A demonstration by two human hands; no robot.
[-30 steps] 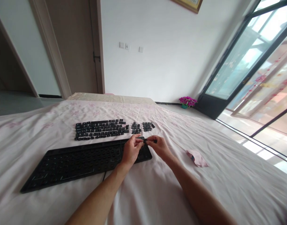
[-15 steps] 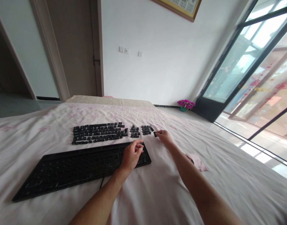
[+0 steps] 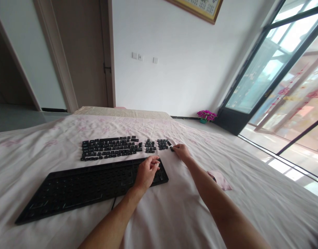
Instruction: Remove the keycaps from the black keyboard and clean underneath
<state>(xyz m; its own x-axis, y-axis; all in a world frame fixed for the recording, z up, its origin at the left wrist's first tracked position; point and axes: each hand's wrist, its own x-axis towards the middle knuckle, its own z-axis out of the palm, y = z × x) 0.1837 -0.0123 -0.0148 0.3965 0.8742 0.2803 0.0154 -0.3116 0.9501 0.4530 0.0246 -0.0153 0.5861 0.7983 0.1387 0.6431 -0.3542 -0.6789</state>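
A black keyboard base (image 3: 86, 188) with its keycaps off lies slantwise on the bedsheet. Over its right end hangs my left hand (image 3: 146, 172), fingers curled and pressed together; whatever they may hold is too small to make out. Just beyond the base, loose black keycaps are laid out in a large block (image 3: 109, 148), a middle group (image 3: 150, 146) and a right group (image 3: 162, 144). To the right of these, my right hand (image 3: 181, 151) pinches a black keycap (image 3: 171, 148) at the sheet. Another long keycap (image 3: 169, 143) lies slightly farther off.
The pale floral sheet (image 3: 252, 193) is wrinkled. A folded pink cloth (image 3: 222, 180) with something dark on it lies beside my right forearm. From under the base a thin cable (image 3: 113, 203) runs toward me. Potted magenta flowers (image 3: 206, 116) stand on the floor by the glass door.
The whole view has shifted very slightly. My right hand keeps its place at the keycap with a small turn of the fingers, and my left hand stays over the base.
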